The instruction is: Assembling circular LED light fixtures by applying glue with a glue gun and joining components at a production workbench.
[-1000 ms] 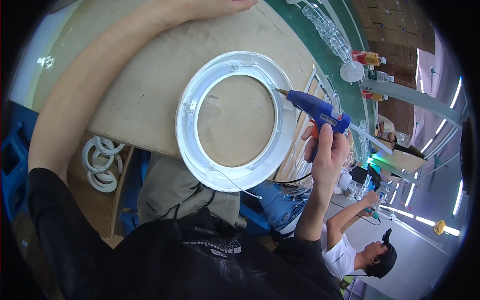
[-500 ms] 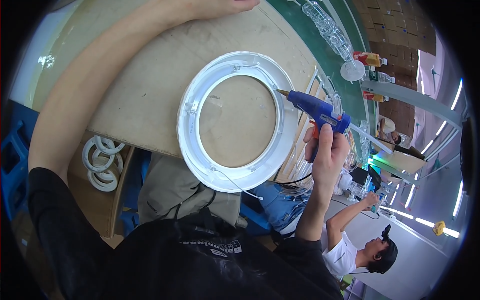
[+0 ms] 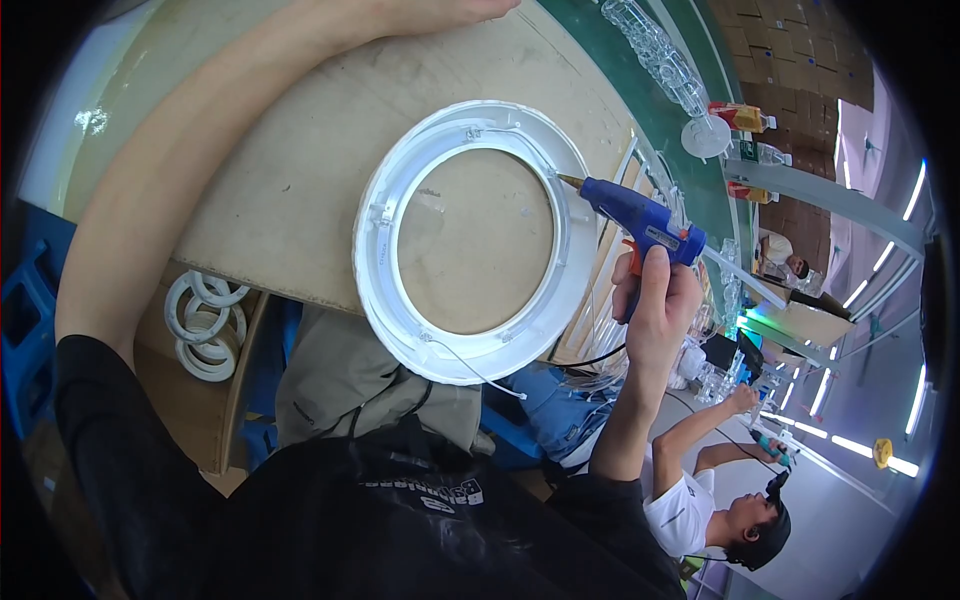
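Note:
My right hand (image 3: 657, 305) is closed round the handle of a blue hot glue gun (image 3: 640, 215) with an orange trigger. Its brass nozzle points left at the right side of a white ring-shaped housing (image 3: 385, 300); I cannot tell whether the tip touches it. The ring lies on the table, with small clear blobs and thin wiring inside its channel. A white wire (image 3: 465, 368) with a small plug hangs over its near edge. My left forearm reaches across the table, and my left hand (image 3: 435, 12) is at the top edge, its fingers mostly cut off.
The table (image 3: 290, 210) has a worn beige top. White rings (image 3: 208, 330) lie in a cardboard box below at the left, beside a blue stool (image 3: 35, 330). Clear plastic bottles (image 3: 660, 60) stand along the green strip. A co-worker (image 3: 690, 505) works at the right.
The glue gun and my right hand have shifted very slightly to the right. My left arm and the ring stay nearly in place. The co-worker's second arm, with a teal tool, has come into view.

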`<state>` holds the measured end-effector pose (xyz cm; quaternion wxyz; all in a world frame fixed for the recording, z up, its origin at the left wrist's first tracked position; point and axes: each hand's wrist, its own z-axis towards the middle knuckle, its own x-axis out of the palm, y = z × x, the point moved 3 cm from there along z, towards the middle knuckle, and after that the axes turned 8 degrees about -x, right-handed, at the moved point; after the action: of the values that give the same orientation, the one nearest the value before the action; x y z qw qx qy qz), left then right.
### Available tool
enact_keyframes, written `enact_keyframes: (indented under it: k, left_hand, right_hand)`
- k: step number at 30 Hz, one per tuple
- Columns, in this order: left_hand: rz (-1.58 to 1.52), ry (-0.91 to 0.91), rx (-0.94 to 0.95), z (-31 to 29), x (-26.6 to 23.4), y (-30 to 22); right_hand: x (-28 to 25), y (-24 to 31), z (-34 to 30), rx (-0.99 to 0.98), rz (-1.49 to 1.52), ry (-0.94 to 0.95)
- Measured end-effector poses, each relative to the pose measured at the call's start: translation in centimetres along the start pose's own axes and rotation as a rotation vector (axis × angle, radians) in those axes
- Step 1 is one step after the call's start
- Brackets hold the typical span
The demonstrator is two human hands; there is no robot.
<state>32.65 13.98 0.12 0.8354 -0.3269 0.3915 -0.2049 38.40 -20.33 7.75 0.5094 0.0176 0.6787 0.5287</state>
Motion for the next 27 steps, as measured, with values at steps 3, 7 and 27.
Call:
enact_keyframes:
  k: [3, 7, 27]
  left_hand:
    - [-0.013, 0.005, -0.006, 0.0, 0.0, 0.0]
    - [-0.053, 0.024, -0.013, 0.4, 0.6, 0.0]
    - [0.003, 0.015, -0.012, 0.1, -0.2, -0.2]
  right_hand:
    - [0.0, -0.2, 0.1, 0.001, -0.012, -0.009]
    - [-0.2, -0.2, 0.1, 0.004, -0.016, -0.026]
    - [0.5, 0.4, 0.4, -0.013, 0.025, -0.054]
